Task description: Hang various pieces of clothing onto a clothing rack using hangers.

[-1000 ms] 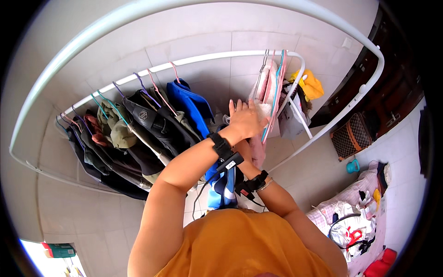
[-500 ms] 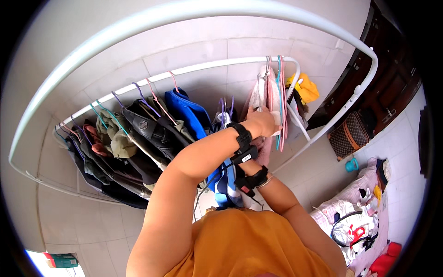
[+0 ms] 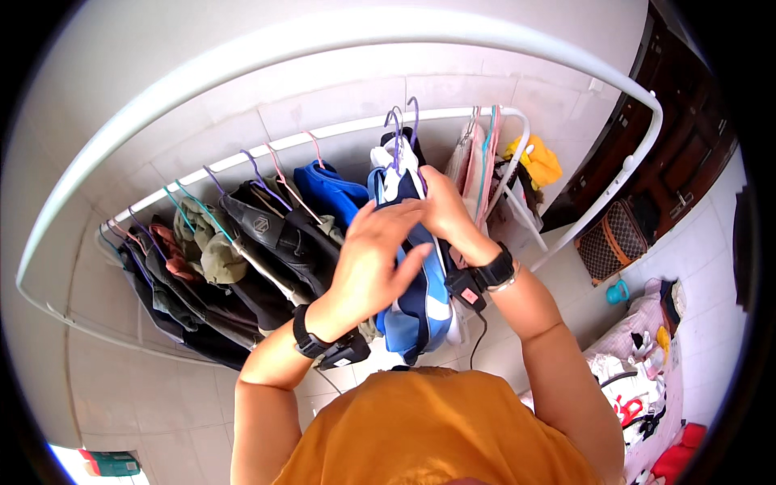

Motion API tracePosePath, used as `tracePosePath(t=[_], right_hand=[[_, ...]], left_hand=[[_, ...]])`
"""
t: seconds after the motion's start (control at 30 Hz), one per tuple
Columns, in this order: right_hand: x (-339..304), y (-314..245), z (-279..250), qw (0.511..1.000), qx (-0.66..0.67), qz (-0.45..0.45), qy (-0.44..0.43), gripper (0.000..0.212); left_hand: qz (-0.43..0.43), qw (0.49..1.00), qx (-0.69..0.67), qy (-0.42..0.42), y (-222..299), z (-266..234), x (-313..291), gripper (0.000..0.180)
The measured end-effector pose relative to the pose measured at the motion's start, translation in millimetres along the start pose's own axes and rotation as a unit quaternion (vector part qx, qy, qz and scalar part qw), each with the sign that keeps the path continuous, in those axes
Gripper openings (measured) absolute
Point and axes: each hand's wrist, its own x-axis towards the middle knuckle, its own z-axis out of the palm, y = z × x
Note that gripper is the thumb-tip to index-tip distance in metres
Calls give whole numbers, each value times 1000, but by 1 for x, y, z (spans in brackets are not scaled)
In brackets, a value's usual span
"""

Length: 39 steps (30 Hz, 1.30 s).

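My right hand (image 3: pixel 447 212) is closed around several purple clothes hangers (image 3: pixel 396 147) that carry blue, white and navy garments (image 3: pixel 418 299). Their hooks stand at and just above the white rail (image 3: pixel 356 124); whether any rests on it I cannot tell. In front of these garments, my left hand (image 3: pixel 373 255) has its fingers stretched and thumb apart, gripping nothing. Its fingertips come close to the right hand; contact is unclear. Just left of the bunch hangs a bright blue garment (image 3: pixel 330 187). To the right, pink and teal hangers (image 3: pixel 487 153) hold pale pink clothes.
Dark and olive clothes (image 3: pixel 263 234) fill the rail's left part. The rack's upper white bar (image 3: pixel 323 39) arches across. A yellow cloth (image 3: pixel 540 162) is beyond the right end. A brown checked bag (image 3: pixel 612 242) stands by the dark door (image 3: pixel 687 137). Clothes (image 3: pixel 634 380) lie in a pile lower right.
My left hand has moved from the pink clothes down and left, its fingers now spread. My right hand has raised the purple hangers with the blue and white garments to rail height.
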Motion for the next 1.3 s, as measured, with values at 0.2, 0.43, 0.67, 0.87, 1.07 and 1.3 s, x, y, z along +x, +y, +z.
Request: tracePosePath(t=[0.2, 0.43, 0.67, 0.87, 1.07, 1.3], right_hand=[[28, 4, -2, 995, 52, 34, -72, 29], [48, 25, 35, 975, 52, 10, -214, 30], [26, 49, 46, 918, 308, 85, -237, 36], [-41, 38, -16, 991, 128, -20, 44, 36], [-178, 63, -31, 986, 127, 36, -104, 42], [-353, 114, -32, 921, 192, 290, -176, 24]], left_hand=[[-102, 994, -7, 44, -52, 15, -19, 39], [-130, 990, -26, 40, -76, 39, -21, 49], [-127, 989, -44, 57, -79, 53, -24, 55], [-121, 989, 48, 70, -65, 50, -55, 52], [17, 982, 92, -162, -47, 94, -94, 52], [182, 923, -57, -335, -31, 170, -142, 33]])
